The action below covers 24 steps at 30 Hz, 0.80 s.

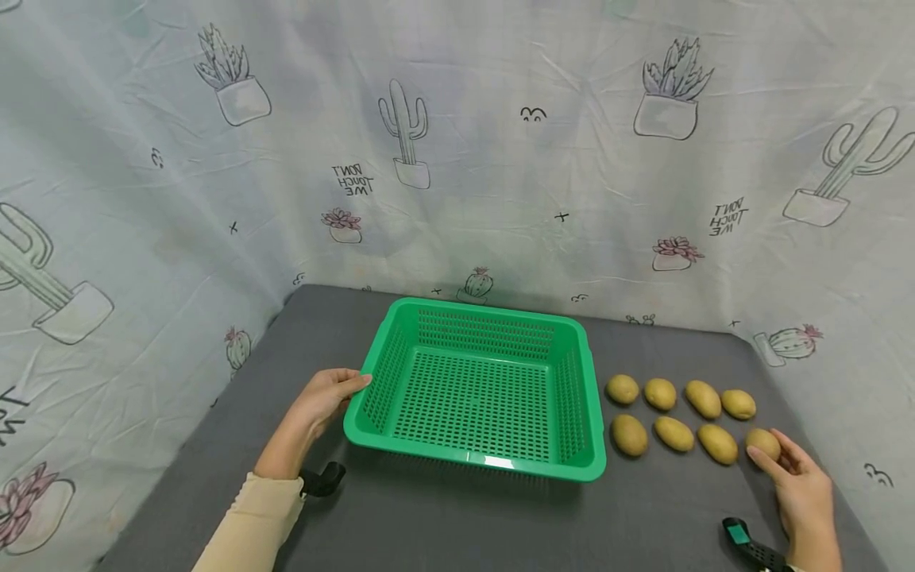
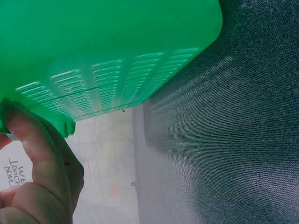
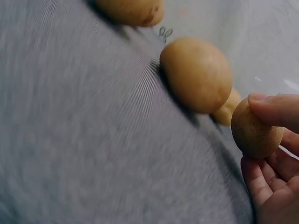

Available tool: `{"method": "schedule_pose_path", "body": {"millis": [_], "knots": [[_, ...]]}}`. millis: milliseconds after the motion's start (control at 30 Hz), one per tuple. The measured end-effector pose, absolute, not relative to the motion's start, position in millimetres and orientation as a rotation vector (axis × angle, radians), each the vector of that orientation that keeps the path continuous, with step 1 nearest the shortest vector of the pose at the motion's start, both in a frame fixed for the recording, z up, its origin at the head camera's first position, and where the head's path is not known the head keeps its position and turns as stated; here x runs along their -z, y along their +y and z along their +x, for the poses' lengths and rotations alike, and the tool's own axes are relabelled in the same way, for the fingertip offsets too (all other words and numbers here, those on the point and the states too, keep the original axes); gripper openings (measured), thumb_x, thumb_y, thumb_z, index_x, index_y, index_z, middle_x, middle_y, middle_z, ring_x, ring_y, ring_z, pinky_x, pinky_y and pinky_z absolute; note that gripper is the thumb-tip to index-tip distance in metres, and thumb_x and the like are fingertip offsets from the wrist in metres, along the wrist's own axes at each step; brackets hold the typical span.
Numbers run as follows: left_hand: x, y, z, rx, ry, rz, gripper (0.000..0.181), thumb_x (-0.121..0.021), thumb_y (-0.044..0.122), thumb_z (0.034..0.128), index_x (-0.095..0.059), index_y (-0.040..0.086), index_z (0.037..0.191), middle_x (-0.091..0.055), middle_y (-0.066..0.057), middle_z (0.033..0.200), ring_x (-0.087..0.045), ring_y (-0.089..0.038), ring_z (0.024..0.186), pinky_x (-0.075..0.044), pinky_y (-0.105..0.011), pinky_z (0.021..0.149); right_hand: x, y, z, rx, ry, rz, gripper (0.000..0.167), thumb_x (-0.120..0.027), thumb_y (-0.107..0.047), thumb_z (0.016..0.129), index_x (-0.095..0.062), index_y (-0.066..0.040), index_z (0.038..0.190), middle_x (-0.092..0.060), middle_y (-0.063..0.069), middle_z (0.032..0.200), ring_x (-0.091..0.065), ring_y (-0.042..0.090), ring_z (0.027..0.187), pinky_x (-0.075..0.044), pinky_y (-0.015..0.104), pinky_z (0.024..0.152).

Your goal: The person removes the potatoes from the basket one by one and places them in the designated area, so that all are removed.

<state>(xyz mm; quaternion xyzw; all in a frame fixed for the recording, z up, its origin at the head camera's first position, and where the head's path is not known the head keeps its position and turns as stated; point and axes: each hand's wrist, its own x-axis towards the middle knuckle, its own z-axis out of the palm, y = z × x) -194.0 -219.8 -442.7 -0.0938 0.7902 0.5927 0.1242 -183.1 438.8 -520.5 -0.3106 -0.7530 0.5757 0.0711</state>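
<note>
A green plastic basket (image 1: 472,469) with slotted walls stands mid-table, nothing inside it. My left hand (image 1: 330,400) grips its left rim, thumb on top and fingers beneath; the left wrist view shows those curled fingers (image 2: 44,154) against the basket's outer side (image 2: 107,32). Over at the right, my right hand (image 1: 804,485) holds a potato (image 1: 762,444) between thumb and fingers. That same potato (image 3: 257,130) shows brown and speckled in the right wrist view. Several more potatoes (image 1: 674,434) lie in two rows between the basket and my right hand.
Grey cloth covers the table (image 1: 429,524). A pale curtain (image 1: 486,159) printed with cacti hangs behind and along both sides. Black wrist straps (image 1: 325,480) are on both wrists.
</note>
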Motion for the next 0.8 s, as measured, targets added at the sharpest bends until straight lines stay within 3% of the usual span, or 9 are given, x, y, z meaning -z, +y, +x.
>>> {"method": "schedule_pose_path", "body": {"millis": [167,267,567,700,800], "knots": [[443.2,-220.2,-194.2,-1.733,2.311,-0.274,0.047,-0.054,0.027,0.098,-0.049,-0.008,0.129,-0.054,0.003,0.077,-0.045,-0.008,0.061,-0.045,-0.029,0.067,523.4,443.1,-184.2,-1.535,-2.512,-0.862,0.077,-0.067,-0.042,0.086,-0.029,-0.021,0.15,-0.038,-0.034,0.097,-0.036,-0.021,0.081,-0.034,0.004,0.065],[444.1,-219.7,-194.0,-1.739,2.304,-0.265,0.047,-0.054,0.027,0.0979,-0.049,-0.009,0.129,-0.053,0.003,0.077,-0.045,-0.008,0.063,-0.044,-0.029,0.067,523.8,445.3,-185.3,-1.452,-2.602,-0.791,0.079,-0.065,-0.043,0.088,-0.027,-0.015,0.151,-0.035,-0.034,0.097,-0.034,-0.021,0.08,-0.034,0.005,0.065],[445.7,-219.6,-194.5,-1.743,2.299,-0.264,0.05,-0.054,0.026,0.0979,-0.046,-0.01,0.131,-0.053,0.003,0.08,-0.046,-0.008,0.065,-0.044,-0.027,0.067,524.5,450.9,-184.5,-1.364,-2.708,-0.562,0.081,-0.067,-0.041,0.087,-0.028,-0.007,0.149,-0.032,-0.045,0.083,-0.033,-0.028,0.076,-0.033,0.005,0.063],[445.0,-220.0,-195.1,-1.734,2.298,-0.283,0.05,-0.054,0.026,0.098,-0.045,-0.009,0.133,-0.052,0.002,0.075,-0.043,-0.008,0.06,-0.044,-0.027,0.065,527.7,452.6,-184.6,-1.399,-2.691,-0.52,0.081,-0.066,-0.039,0.088,-0.026,-0.007,0.15,-0.036,-0.042,0.093,-0.032,-0.029,0.08,-0.032,0.002,0.066],[444.5,-220.2,-194.4,-1.715,2.306,-0.288,0.052,-0.054,0.027,0.098,-0.043,-0.009,0.135,-0.057,-0.005,0.093,-0.048,-0.008,0.07,-0.045,-0.029,0.074,530.7,453.3,-184.5,-1.444,-2.67,-0.521,0.08,-0.065,-0.038,0.09,-0.023,-0.006,0.15,-0.036,-0.035,0.105,-0.032,-0.028,0.082,-0.032,0.0,0.069]]}}
